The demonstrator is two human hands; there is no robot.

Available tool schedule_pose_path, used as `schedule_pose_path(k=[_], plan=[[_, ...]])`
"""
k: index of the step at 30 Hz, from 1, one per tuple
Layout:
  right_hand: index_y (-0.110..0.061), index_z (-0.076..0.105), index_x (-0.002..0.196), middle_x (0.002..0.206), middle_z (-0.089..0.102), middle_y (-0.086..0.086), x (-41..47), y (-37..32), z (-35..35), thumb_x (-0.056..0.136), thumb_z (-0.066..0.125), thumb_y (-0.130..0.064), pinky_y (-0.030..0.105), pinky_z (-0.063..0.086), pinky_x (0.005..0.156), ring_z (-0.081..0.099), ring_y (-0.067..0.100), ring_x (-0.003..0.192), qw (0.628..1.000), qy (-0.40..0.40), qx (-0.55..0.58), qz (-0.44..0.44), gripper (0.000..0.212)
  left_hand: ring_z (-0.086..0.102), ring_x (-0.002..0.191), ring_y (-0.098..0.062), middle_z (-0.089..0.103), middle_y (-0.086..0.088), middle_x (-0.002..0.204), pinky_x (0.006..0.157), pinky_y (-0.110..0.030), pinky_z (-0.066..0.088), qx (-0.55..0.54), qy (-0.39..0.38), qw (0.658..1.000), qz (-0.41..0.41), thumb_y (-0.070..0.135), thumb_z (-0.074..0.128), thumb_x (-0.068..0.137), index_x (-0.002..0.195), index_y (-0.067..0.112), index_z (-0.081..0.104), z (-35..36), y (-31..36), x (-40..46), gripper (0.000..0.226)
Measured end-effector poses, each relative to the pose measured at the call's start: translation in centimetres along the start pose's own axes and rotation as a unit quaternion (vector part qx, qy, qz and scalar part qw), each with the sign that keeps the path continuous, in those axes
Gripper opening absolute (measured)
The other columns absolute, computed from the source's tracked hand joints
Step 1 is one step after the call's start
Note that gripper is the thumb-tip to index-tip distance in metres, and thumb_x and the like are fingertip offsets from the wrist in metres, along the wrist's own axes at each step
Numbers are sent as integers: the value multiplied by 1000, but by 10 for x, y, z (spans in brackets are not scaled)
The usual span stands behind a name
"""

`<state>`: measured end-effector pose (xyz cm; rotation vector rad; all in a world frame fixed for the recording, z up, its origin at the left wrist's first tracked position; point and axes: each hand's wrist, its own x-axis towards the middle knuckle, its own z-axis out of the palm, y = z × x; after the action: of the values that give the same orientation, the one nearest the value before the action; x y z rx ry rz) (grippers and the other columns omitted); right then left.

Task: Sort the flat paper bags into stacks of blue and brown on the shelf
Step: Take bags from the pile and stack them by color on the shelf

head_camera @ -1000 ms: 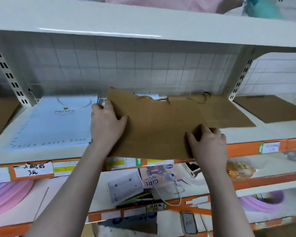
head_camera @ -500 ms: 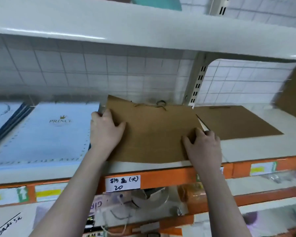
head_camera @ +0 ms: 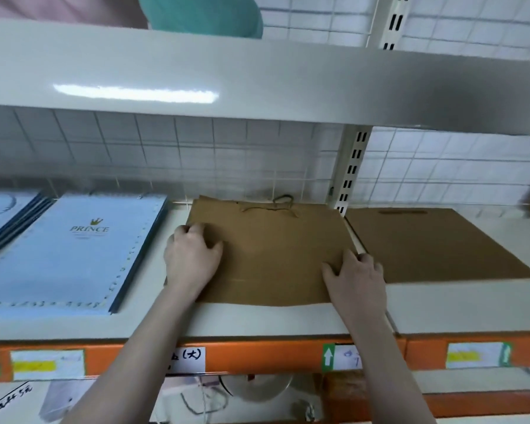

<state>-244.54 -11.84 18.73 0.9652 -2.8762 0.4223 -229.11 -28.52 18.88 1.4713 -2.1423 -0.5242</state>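
Left hand [head_camera: 193, 258] on left edge of brown bag stack [head_camera: 270, 252], fingers curled over edge, thumb on top – gripping. Right hand [head_camera: 354, 278] at right edge, fingers spread, flatter, pressing down; curl under edge not visible. Stack lies flat on shelf [head_camera: 257, 319], handle cords at back. Risk: uneven push skews top bag, or stack slides over divider onto second brown bag [head_camera: 435, 243]. Blue stack [head_camera: 71, 249] just beside, left – apart. 2 colours separate so far.
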Motion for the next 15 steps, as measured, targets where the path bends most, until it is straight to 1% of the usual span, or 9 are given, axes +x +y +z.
schedule_pose_path(k=[4, 6, 11, 15], plan=[[-7, 49, 122, 125, 50, 16, 12, 0, 7, 97, 39, -42, 35, 38, 97, 46, 28, 114, 1000, -17, 0, 18, 44, 39, 124, -36, 47, -18, 133, 101, -40, 34, 18, -16, 1000, 9, 33, 59, 87, 131, 10, 50, 6, 4, 9, 50], [-7, 49, 121, 124, 51, 16, 17, -3, 9, 97, 38, -42, 34, 38, 96, 47, 27, 113, 999, -22, -22, 13, 44, 39, 124, -34, 47, -16, 133, 101, -39, 34, 27, -24, 999, 13, 35, 58, 88, 130, 10, 50, 10, 3, 15, 50], [-7, 52, 115, 117, 53, 13, 25, -11, 15, 99, 33, -41, 31, 38, 92, 50, 25, 107, 999, -11, -46, 5, 42, 46, 117, -34, 52, -15, 125, 95, -38, 38, 59, -32, 998, 15, 35, 56, 88, 117, 6, 54, 16, -1, 25, 42], [-6, 52, 119, 120, 54, 13, 26, -15, 21, 98, 34, -42, 32, 40, 94, 50, 25, 109, 999, 2, -53, 5, 45, 47, 115, -34, 53, -14, 122, 93, -39, 38, 71, -13, 997, 10, 35, 56, 87, 112, 4, 54, 19, -8, 24, 40]])
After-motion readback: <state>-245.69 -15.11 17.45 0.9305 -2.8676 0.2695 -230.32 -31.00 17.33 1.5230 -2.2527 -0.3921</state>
